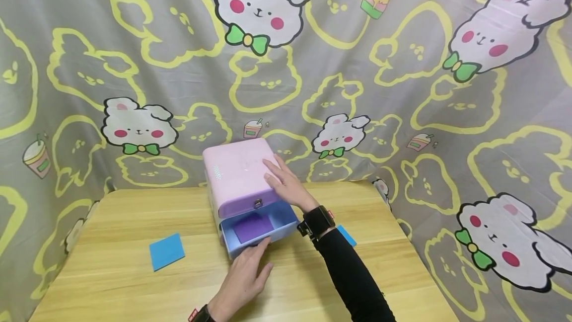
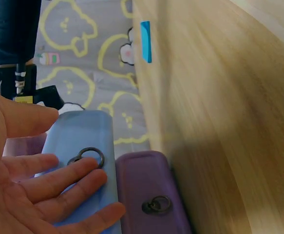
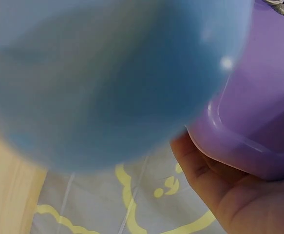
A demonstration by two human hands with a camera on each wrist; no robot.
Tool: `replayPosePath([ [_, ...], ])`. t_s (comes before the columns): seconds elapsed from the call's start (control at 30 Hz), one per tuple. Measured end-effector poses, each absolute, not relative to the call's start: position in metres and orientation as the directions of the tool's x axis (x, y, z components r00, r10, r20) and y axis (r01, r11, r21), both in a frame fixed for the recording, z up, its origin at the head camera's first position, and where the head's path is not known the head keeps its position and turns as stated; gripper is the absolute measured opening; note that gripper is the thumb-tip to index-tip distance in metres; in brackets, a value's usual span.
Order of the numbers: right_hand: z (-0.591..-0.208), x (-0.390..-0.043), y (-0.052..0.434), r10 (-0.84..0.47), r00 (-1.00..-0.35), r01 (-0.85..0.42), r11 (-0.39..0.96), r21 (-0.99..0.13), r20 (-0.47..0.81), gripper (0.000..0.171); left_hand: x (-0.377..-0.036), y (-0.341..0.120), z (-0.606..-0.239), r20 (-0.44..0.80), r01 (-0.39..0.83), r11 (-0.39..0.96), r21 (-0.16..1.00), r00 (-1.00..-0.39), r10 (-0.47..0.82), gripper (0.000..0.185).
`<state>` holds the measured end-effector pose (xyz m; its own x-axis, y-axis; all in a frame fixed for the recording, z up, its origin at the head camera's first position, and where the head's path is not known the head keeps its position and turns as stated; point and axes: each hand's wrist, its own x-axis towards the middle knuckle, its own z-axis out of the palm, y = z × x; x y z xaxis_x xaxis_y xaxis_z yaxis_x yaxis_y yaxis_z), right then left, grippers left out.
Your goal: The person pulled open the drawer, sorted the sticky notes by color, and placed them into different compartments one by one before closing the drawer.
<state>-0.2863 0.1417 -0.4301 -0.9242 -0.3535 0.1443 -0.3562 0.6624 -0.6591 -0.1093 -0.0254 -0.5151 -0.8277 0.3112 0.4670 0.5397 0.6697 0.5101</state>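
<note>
On my head feed, the pink box (image 1: 241,178) stands on the counter (image 1: 111,222) with its blue drawer (image 1: 281,233) pulled out. A purple square (image 1: 253,227) lies inside, its far part lost under the box's front. The left grip (image 1: 241,280) is open, index finger at the drawer's front rim; on my left wrist feed its loose fingers partly cover the metal ring (image 2: 103,157). That feed also shows a purple lower drawer (image 2: 146,180), which the blue one hides from above. The right grip (image 1: 286,185) lies open across the box's top edge; I can't make out its thumb. A blurred blue shape fills much of my right wrist feed. One blue square (image 1: 167,252) lies left; another blue piece (image 1: 346,235) is partly hidden behind the right forearm.
</note>
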Motion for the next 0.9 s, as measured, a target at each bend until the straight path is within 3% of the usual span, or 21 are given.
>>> replayPosePath([
  [0.37, -0.429, -0.285, 0.142, -0.368, -0.918, -0.370, 0.659, -0.655, 0.149, 0.053, -0.130, -0.027, -0.515, 0.502, 0.527, 0.712, 0.465, -0.819, 0.278, 0.064],
  [0.9, -0.429, -0.284, 0.142, -0.381, -0.914, -0.370, 0.636, -0.677, 0.141, 0.053, -0.155, -0.034, -0.514, 0.455, 0.475, 0.712, 0.518, -0.857, 0.241, 0.066],
])
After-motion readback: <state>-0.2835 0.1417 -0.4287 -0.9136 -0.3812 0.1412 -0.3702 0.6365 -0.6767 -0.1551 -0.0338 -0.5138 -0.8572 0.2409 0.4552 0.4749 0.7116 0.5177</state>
